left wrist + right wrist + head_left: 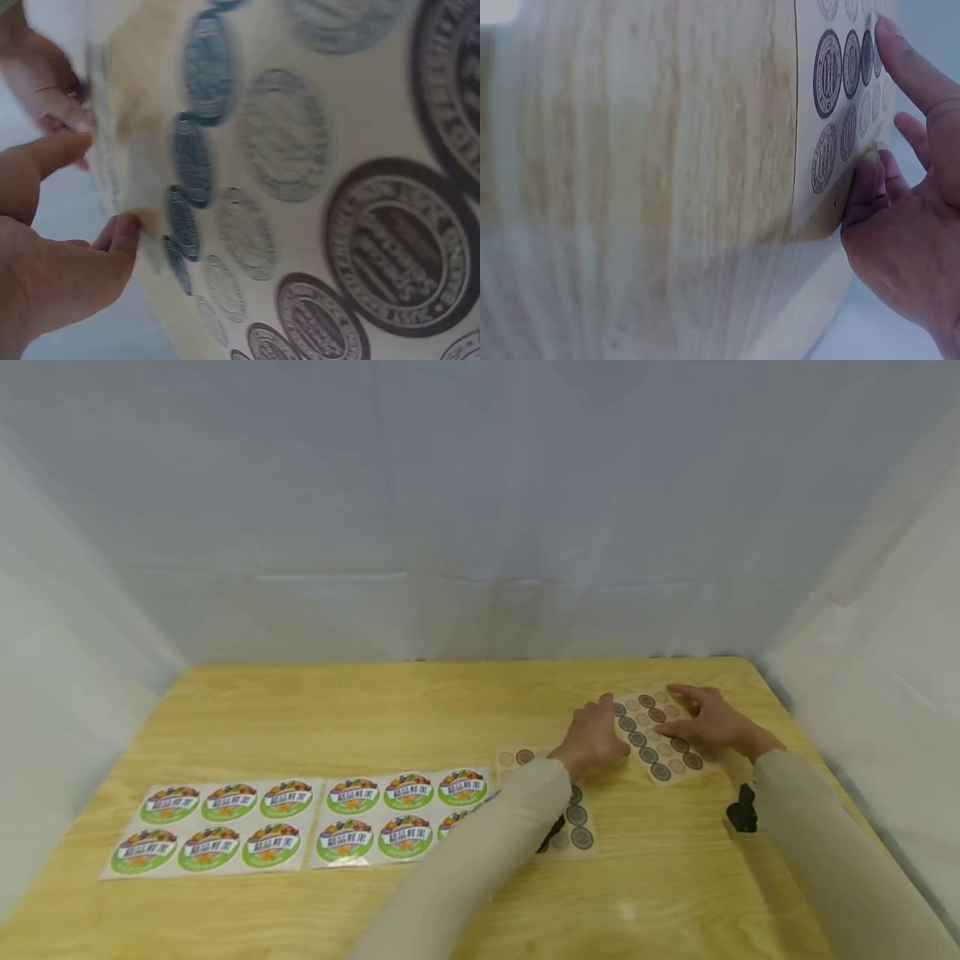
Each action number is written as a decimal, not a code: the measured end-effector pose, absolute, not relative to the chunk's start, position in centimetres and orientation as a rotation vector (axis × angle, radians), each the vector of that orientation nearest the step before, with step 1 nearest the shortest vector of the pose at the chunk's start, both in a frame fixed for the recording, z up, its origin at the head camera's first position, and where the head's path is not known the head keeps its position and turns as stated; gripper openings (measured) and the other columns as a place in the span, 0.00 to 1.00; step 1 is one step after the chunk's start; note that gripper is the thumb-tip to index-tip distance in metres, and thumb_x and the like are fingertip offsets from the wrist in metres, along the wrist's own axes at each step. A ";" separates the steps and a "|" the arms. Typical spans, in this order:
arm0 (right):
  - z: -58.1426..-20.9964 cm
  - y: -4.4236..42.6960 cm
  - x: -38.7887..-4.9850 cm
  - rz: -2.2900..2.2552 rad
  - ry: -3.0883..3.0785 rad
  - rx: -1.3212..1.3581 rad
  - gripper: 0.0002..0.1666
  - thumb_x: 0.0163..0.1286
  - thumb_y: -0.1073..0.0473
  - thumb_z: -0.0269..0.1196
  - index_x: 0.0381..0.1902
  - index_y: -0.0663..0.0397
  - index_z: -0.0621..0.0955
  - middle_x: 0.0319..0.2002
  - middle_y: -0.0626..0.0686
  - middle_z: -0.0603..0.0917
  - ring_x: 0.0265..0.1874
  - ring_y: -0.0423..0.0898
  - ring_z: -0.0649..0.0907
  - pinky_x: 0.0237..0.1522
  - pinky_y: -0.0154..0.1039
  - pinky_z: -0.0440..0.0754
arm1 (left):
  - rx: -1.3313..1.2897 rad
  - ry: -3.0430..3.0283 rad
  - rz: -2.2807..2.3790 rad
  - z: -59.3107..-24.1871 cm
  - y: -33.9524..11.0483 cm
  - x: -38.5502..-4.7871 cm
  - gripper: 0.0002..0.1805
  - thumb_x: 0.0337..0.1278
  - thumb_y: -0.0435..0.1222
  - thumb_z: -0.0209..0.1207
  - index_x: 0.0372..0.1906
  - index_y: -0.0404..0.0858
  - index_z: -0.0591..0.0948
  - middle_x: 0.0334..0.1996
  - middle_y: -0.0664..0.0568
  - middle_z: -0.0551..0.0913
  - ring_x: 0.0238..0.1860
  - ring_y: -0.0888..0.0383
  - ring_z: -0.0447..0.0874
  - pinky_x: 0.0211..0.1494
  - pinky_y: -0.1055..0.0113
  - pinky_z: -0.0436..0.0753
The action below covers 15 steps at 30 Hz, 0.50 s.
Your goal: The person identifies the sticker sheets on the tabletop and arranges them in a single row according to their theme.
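A pale sheet of round stickers in dark, brown and cream rows lies slanted on the wooden table, at the right. My left hand touches its left edge, the thumb and index finger spread apart. On its upper right part rests my right hand, thumb and index finger also spread; in the right wrist view, fingertips meet the sheet's edge. A second sheet of similar round stickers lies partly hidden under my left forearm. Printed circles fill much of the left wrist view, some blurred.
Two sheets of larger green fruit stickers, one at far left and one beside it, lie on the wooden table. My left sleeve covers part of the second. White sheeting encloses the table's back and sides.
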State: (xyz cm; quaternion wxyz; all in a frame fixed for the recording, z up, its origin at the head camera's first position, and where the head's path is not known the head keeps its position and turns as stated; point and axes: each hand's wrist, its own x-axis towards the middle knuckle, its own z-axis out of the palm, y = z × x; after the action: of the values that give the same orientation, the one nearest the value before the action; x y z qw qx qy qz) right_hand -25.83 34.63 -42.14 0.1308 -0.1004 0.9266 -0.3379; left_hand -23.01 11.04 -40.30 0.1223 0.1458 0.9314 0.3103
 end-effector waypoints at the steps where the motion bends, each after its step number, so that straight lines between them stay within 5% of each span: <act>1: -42.1 34.4 -26.0 -0.974 2.680 -0.292 0.55 0.63 0.42 0.65 0.74 0.62 0.51 0.70 0.74 0.42 0.62 0.73 0.58 0.56 0.67 0.63 | 0.410 2.730 0.866 -40.5 11.0 -23.2 0.43 0.56 0.43 0.64 0.73 0.42 0.57 0.63 0.46 0.68 0.64 0.50 0.66 0.61 0.63 0.70; 9: -41.6 32.6 -27.2 -0.875 2.639 -0.281 0.57 0.61 0.40 0.66 0.76 0.54 0.50 0.69 0.75 0.37 0.67 0.72 0.45 0.58 0.70 0.55 | 0.320 2.779 0.855 -41.1 10.2 -24.0 0.41 0.53 0.52 0.65 0.69 0.40 0.64 0.58 0.45 0.68 0.61 0.50 0.66 0.59 0.62 0.71; 15: -40.9 32.1 -27.5 -0.815 2.609 -0.304 0.56 0.62 0.40 0.66 0.76 0.56 0.50 0.68 0.75 0.38 0.67 0.71 0.45 0.59 0.71 0.53 | 0.248 2.837 0.857 -41.1 10.8 -23.6 0.41 0.47 0.56 0.67 0.65 0.41 0.70 0.54 0.46 0.70 0.57 0.50 0.68 0.55 0.61 0.73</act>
State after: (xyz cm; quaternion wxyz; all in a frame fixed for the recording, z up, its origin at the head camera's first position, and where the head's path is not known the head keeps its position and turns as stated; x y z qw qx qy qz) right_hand -27.45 32.11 -40.94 0.1946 -0.1084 0.9305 -0.2906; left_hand -23.62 10.81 -41.11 0.0838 0.0831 0.9506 0.2871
